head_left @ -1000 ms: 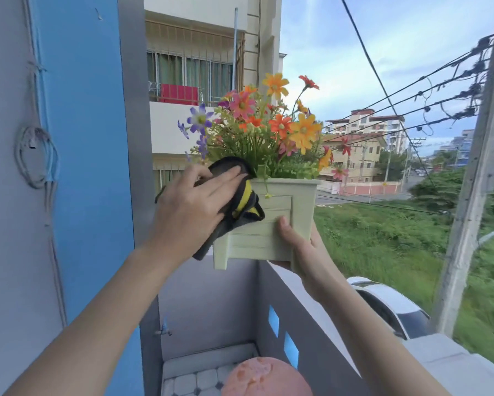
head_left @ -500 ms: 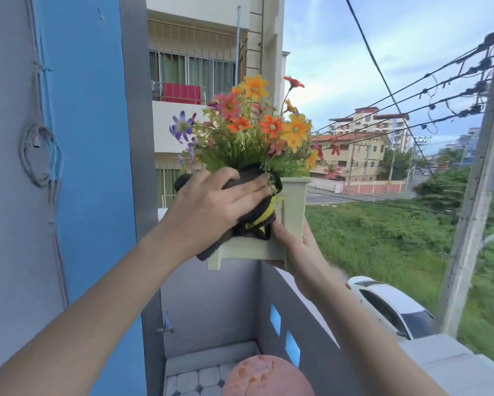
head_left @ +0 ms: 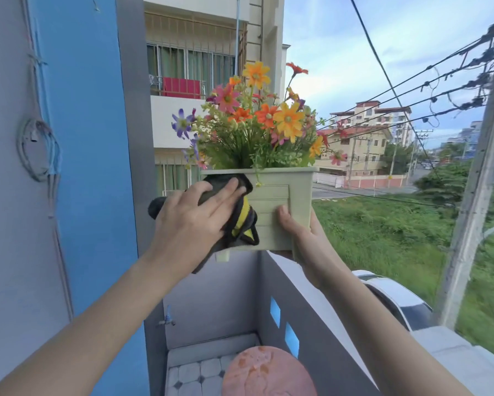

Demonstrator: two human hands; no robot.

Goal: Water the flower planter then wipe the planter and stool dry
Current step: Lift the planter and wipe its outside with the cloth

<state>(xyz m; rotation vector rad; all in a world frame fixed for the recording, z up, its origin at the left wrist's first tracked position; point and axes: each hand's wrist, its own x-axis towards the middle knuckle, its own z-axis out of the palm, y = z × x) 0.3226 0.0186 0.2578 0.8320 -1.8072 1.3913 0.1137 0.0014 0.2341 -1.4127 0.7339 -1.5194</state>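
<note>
The left hand (head_left: 194, 221), fingers flat, presses the black cloth (head_left: 241, 224) on the green planter (head_left: 271, 195). The right hand (head_left: 300, 232) grips it, thumb in front.

Bright, even daylight from cloudy sky (head_left: 340, 38) at right, shadows soft, centre sharp, wide-angle bend at edges w/ blur on pole (head_left: 474, 195) & grass (head_left: 486, 287).
</note>
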